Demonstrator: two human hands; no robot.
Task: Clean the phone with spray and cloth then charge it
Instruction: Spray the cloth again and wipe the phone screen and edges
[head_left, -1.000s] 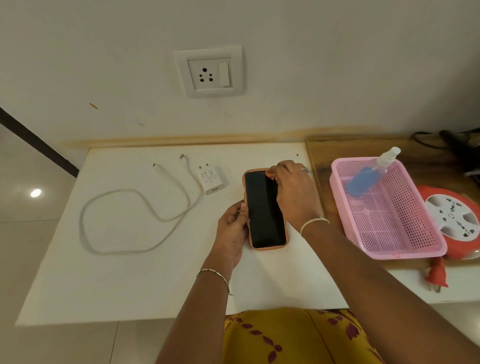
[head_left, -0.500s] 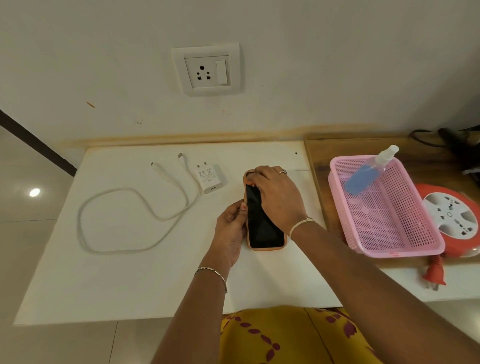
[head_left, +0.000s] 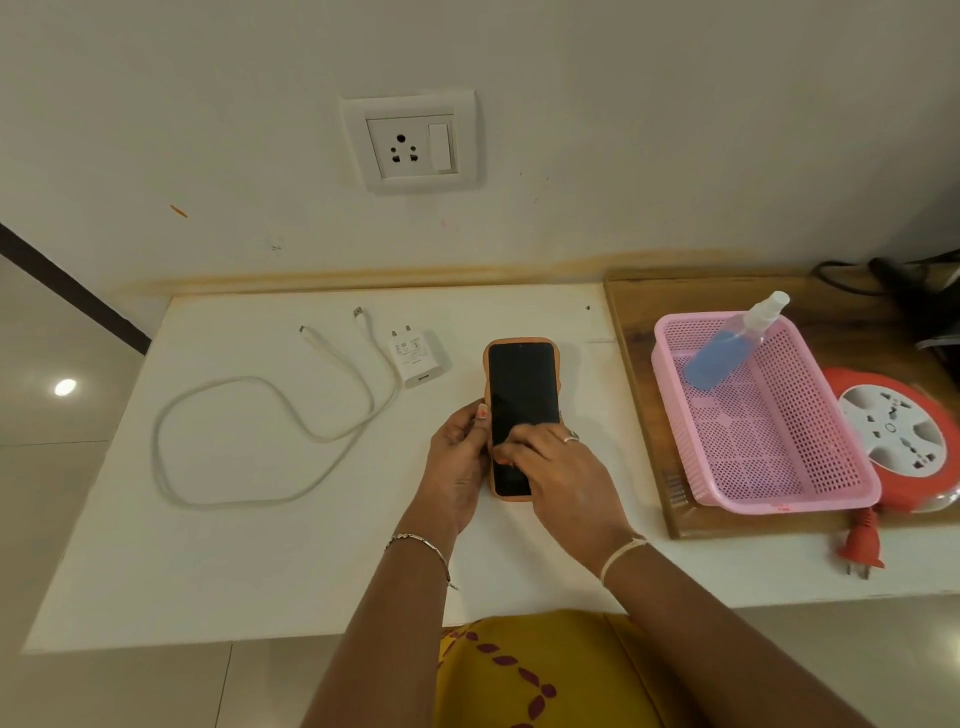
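A black-screened phone (head_left: 522, 395) in an orange case lies flat on the white table (head_left: 270, 561). My left hand (head_left: 460, 457) grips its lower left edge, thumb on the rim. My right hand (head_left: 566, 478) lies across the lower part of the screen, fingers together and pressed flat on the glass. No cloth shows under those fingers. A spray bottle (head_left: 727, 348) of blue liquid leans in the pink basket (head_left: 810, 467) at right. The white charger adapter (head_left: 415, 358) and its coiled white cable (head_left: 249, 415) lie left of the phone. A wall socket (head_left: 410, 143) sits above the table.
The pink basket stands on a wooden board (head_left: 639, 364). A red and white extension reel (head_left: 898, 436) sits beside it, its red plug (head_left: 860, 545) lying on the table. Dark cables (head_left: 914, 291) lie at the far right.
My right hand has slid down the screen from the phone's top end to its lower part. The left hand has kept its hold on the phone's edge.
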